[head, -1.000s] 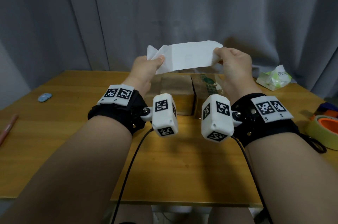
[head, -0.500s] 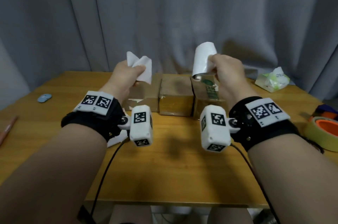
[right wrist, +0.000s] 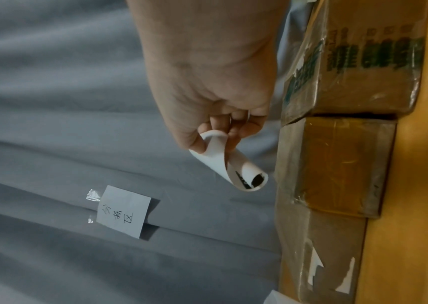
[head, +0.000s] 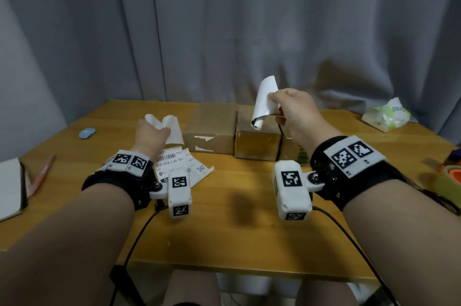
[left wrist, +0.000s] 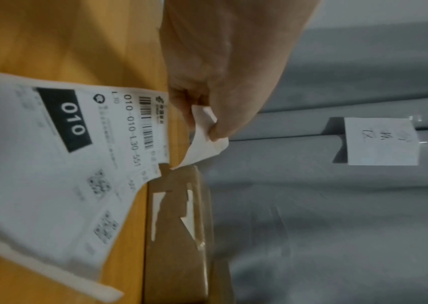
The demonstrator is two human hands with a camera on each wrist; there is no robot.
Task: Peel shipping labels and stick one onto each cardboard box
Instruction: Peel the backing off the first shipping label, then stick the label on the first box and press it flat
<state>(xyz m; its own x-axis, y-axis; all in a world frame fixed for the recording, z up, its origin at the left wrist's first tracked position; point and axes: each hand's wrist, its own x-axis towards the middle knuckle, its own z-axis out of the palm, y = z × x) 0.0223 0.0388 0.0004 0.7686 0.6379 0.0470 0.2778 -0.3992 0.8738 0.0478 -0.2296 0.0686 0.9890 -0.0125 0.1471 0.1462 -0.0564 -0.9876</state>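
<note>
Three brown cardboard boxes stand in a row at the table's back: left box (head: pixel 212 128), middle box (head: pixel 257 142), and right box (head: pixel 295 153) mostly behind my right wrist. My right hand (head: pixel 273 103) pinches a peeled white label (head: pixel 264 102) that curls into a roll, held in the air over the middle box (right wrist: pixel 347 164); the curled label (right wrist: pixel 229 164) shows dark print inside. My left hand (head: pixel 159 128) holds a creased white backing paper (head: pixel 173 131) low over the table, left of the boxes. Printed label sheets (head: pixel 182 166) lie under that wrist, also seen as sheets (left wrist: pixel 64 154).
A tissue pack (head: pixel 385 118) sits at the back right, tape rolls (head: pixel 449 178) at the right edge. A blue disc (head: pixel 87 133), a pink pen (head: pixel 42 176) and a notebook (head: pixel 10 188) lie at the left. A grey curtain with a taped note (right wrist: pixel 124 211) hangs behind.
The two hands held one white strip together; it came apart. My left hand dropped down-left with the backing paper, and my right hand stayed up with the label, which curled.
</note>
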